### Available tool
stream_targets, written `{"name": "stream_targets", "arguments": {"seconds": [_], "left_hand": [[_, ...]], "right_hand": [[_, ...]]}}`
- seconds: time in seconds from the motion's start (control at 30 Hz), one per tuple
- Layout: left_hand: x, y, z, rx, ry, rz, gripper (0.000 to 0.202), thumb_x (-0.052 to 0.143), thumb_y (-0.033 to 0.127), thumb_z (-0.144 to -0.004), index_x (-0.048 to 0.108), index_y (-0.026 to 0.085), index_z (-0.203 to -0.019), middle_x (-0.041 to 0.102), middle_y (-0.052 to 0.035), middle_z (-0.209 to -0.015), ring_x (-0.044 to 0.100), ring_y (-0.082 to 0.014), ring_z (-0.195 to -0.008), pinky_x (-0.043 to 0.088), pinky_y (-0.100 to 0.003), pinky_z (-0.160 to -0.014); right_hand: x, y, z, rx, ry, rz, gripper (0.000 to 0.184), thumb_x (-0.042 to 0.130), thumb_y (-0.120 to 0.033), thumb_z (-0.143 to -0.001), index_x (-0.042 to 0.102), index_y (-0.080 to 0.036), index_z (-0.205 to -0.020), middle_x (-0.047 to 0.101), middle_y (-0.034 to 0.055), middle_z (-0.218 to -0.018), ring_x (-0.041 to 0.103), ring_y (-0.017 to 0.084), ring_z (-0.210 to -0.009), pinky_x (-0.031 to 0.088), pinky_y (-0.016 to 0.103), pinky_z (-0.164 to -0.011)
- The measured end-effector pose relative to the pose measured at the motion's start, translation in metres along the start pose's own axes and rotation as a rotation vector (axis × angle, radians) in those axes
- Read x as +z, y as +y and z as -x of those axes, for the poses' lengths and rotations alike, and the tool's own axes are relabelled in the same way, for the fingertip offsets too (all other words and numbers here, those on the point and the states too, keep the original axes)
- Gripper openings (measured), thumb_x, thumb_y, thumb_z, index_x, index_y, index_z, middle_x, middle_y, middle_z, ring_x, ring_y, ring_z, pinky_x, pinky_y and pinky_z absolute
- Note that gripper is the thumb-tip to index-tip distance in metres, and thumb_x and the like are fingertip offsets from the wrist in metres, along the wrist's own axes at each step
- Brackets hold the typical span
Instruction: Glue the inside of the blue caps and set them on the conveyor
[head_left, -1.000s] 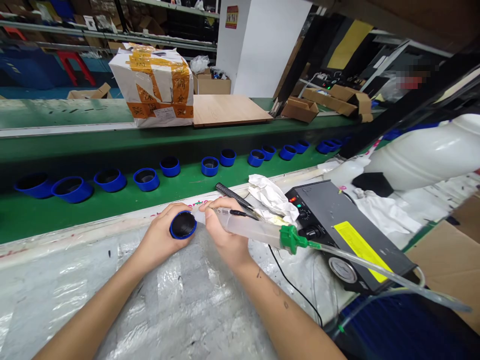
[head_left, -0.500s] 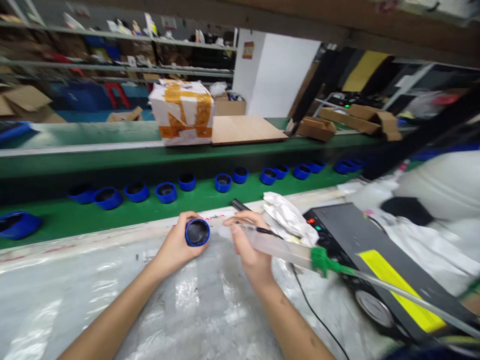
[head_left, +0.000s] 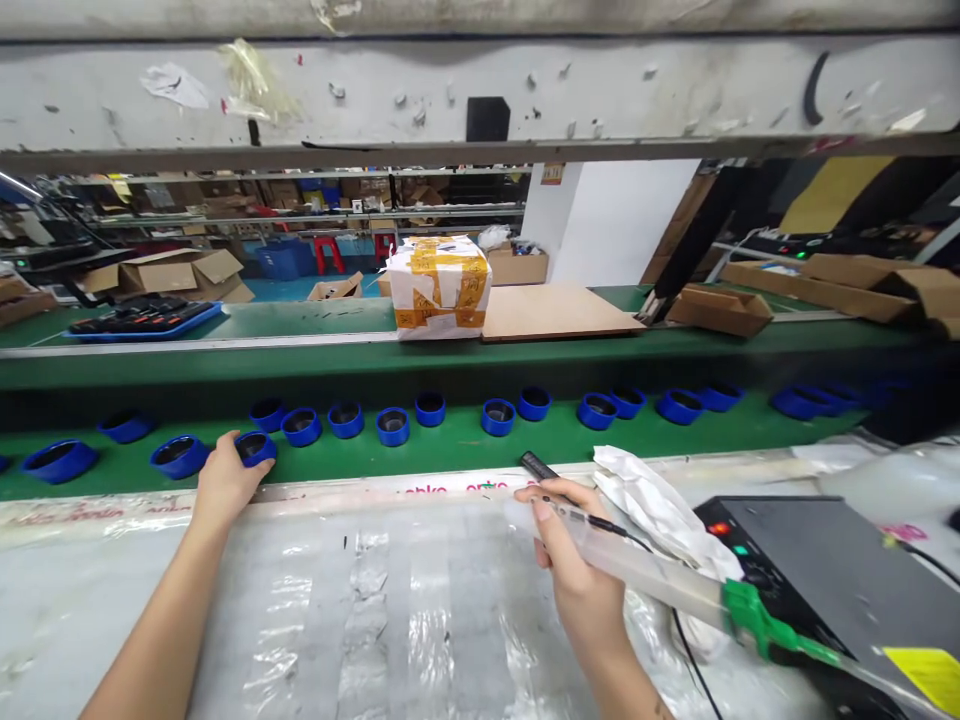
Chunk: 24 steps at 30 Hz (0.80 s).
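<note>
My left hand (head_left: pixel 225 482) grips a round blue cup-like part (head_left: pixel 256 449) with a dark inside, at the near edge of the green belt (head_left: pixel 465 452). Other blue parts of the same kind, such as one blue ring-shaped part (head_left: pixel 178 457), stand close by on both sides. In my right hand (head_left: pixel 581 560) is a translucent dispensing syringe (head_left: pixel 660 572), its tip pointing left above the plastic-covered bench. A green adapter (head_left: pixel 750 612) and a hose join its rear end. A thin dark cabled piece lies along the syringe under my fingers.
A dark grey control box (head_left: pixel 832 560) with lit indicators sits at the right. Beside it lie a crumpled white cloth (head_left: pixel 652 505) and a black marker-like stick (head_left: pixel 538 465). A taped white carton (head_left: pixel 439 290) and a flat board (head_left: pixel 559 312) rest on the ledge behind. A beam (head_left: pixel 390 95) crosses overhead.
My left hand has moved left from the bench middle to the green belt with the blue part. My right hand still holds the syringe. The view has shifted.
</note>
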<state>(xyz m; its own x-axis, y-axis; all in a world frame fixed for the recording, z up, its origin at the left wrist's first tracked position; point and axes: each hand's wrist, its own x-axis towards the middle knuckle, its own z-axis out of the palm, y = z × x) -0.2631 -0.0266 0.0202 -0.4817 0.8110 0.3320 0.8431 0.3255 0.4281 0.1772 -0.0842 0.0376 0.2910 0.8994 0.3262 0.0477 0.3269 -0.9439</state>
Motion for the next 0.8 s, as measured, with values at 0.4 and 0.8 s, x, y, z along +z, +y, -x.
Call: {"name": "stream_targets", "arguments": {"seconds": [0.4,0.8], "left_hand": [[0.012,0.087,0.033,0.417,0.151,0.146,0.019,0.063,0.024,-0.089,0.057,0.017,-0.073,0.047,-0.018,-0.137,0.048,-0.0409,-0.135,0.044,-0.057,-0.108],[0.054,0.169,0.147,0.592,-0.528,0.652,0.054,0.072,0.016,-0.072,0.06,0.023,-0.124,0.071,-0.0073,-0.123,0.069,-0.0274,-0.112,0.056,-0.041,-0.1]], "right_hand": [[-0.002,0.006,0.003,-0.056,-0.005,0.035,0.015,0.066,-0.036,-0.094,0.067,-0.023,-0.1,0.077,0.0063,-0.098,0.058,0.013,-0.052,0.044,0.026,-0.046],[0.008,-0.006,0.008,-0.191,-0.176,-0.034,0.01,0.066,-0.018,-0.09,0.063,-0.026,-0.095,0.079,0.0019,-0.091,0.075,0.019,-0.082,0.059,0.03,-0.071]]}}
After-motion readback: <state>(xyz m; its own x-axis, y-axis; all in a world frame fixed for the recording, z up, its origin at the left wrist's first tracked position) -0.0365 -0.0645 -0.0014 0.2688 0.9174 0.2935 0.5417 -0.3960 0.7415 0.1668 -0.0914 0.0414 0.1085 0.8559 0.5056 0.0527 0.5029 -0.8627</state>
